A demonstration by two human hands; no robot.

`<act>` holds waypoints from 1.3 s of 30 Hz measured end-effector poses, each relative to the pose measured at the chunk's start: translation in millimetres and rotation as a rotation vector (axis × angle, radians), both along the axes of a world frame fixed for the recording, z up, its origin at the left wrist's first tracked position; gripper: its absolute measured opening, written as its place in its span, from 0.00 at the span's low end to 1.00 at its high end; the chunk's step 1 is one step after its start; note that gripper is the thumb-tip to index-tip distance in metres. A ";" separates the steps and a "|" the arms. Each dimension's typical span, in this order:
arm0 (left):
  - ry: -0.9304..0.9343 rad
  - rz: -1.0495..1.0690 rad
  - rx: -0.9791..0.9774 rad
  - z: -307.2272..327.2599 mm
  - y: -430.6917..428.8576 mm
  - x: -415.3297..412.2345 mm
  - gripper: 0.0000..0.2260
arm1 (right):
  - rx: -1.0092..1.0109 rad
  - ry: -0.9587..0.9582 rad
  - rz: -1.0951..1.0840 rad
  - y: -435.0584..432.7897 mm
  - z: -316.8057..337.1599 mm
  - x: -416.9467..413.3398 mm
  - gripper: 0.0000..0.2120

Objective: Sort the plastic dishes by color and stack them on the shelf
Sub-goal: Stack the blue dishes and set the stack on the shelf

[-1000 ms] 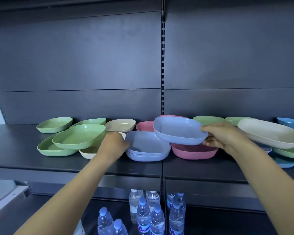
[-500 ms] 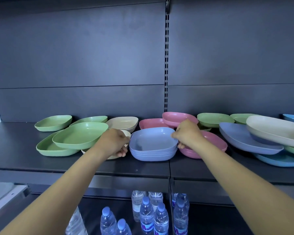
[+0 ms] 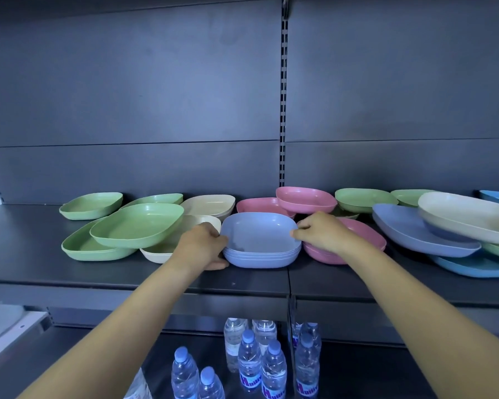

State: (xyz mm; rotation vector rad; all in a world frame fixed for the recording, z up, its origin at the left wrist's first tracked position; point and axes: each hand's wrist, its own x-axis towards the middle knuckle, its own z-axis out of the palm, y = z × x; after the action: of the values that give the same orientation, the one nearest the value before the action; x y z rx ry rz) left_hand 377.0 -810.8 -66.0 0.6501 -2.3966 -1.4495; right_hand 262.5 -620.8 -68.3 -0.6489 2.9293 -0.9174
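Note:
A stack of lavender-blue dishes [image 3: 260,240] sits at the middle of the dark shelf [image 3: 127,275]. My left hand [image 3: 203,244] grips the stack's left side and my right hand [image 3: 319,233] holds its right rim. Green dishes [image 3: 136,227] lie to the left, with cream dishes [image 3: 211,204] behind my left hand. Pink dishes [image 3: 304,197] sit behind and to the right of the stack. Further right are a large lavender dish [image 3: 415,234], a cream dish [image 3: 470,216], green dishes [image 3: 363,198] and blue dishes [image 3: 473,266].
Several water bottles [image 3: 254,358] stand on the lower shelf under the stack. A slotted upright [image 3: 284,96] splits the dark back panel. A white surface [image 3: 3,326] shows at the lower left.
My right hand carried a lavender dish from the right and set it on the lavender stack. Both hands now hold the stack's sides. The view has shifted slightly to the right.

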 end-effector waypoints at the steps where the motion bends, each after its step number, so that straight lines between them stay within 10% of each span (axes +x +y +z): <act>1: 0.011 0.007 0.041 0.6 0.4 0.0 0.03 | -0.017 0.004 0.004 0.5 -0.8 0.3 0.17; 23: 0.138 -0.224 0.598 37.7 18.4 14.4 0.04 | -0.775 -0.153 -0.021 34.3 35.7 64.8 0.06; 39: 0.135 -0.336 0.714 18.1 102.7 -29.1 0.07 | -0.541 0.053 -0.210 164.9 25.2 35.6 0.06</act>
State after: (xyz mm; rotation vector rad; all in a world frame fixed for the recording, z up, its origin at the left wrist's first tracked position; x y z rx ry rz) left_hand 347.9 -708.0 -47.9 0.2633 -1.9121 -2.4355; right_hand 298.1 -455.9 -43.1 -0.3699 2.8301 -1.7691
